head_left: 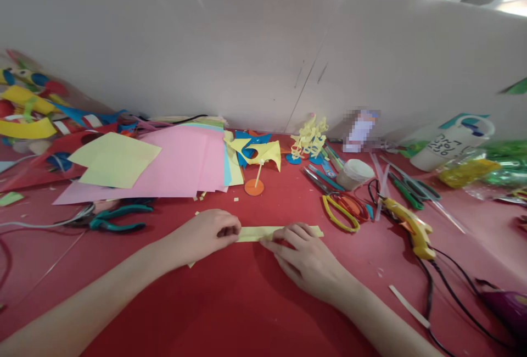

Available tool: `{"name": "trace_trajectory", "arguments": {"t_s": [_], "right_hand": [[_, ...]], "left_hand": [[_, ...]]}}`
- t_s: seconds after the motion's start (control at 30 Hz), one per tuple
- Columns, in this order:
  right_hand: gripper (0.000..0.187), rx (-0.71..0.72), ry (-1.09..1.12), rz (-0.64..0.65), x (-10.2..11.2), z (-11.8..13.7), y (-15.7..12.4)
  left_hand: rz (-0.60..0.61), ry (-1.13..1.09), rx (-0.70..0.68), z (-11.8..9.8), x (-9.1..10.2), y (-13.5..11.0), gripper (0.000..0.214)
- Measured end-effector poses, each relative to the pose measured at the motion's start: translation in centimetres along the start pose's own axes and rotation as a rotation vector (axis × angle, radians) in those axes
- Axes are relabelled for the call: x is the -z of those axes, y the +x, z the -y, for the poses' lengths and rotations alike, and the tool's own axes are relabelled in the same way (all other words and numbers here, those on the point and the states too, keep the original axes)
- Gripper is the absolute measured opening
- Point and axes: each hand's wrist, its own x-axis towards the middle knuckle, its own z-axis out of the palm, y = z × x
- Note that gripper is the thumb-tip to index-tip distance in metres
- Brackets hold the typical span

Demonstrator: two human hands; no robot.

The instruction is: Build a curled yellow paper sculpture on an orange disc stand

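Observation:
A narrow pale yellow paper strip (252, 233) lies crosswise on the red tabletop, between my two hands. My left hand (212, 233) has curled fingers, with thumb and forefinger closed at the strip's left part. Fingertips of my right hand (298, 252) bend down onto the strip right of its middle, gripping it against the table. The strip's right end shows past my right knuckles. Just beyond stands a yellow cut-paper shape (263, 152) on a stick with a round orange base (254, 187). A small yellow scrap (191, 264) sits partly under my left wrist.
Pink paper sheets (185, 159) and teal-handled pliers (121, 218) lie left. To the right are yellow-handled scissors (341, 215), a white tub (357, 173), a yellow glue gun (407, 225) with a black cord, and a white container (447, 148). A grey wall (247, 44) rises behind.

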Motion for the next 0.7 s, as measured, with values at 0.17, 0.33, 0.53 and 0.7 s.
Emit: {"name": "trace_trajectory", "arguments": {"t_s": [0.17,0.33,0.53,0.7], "right_hand": [[0.031,-0.031,-0.046,-0.008,-0.3,0.1,0.0],[0.03,-0.026,-0.017,-0.031,-0.3,0.4,0.3],[0.028,-0.022,-0.002,-0.028,-0.4,0.4,0.5],[0.028,-0.034,0.011,-0.045,-0.6,0.2,0.2]], "left_hand": [[0.008,-0.011,0.036,-0.3,0.4,0.0,0.014],[0.05,-0.06,-0.005,0.2,1.3,-0.2,0.015],[0.123,-0.128,0.011,1.0,2.4,-0.5,0.017],[0.121,-0.174,0.027,0.9,2.5,-0.6,0.016]]}}
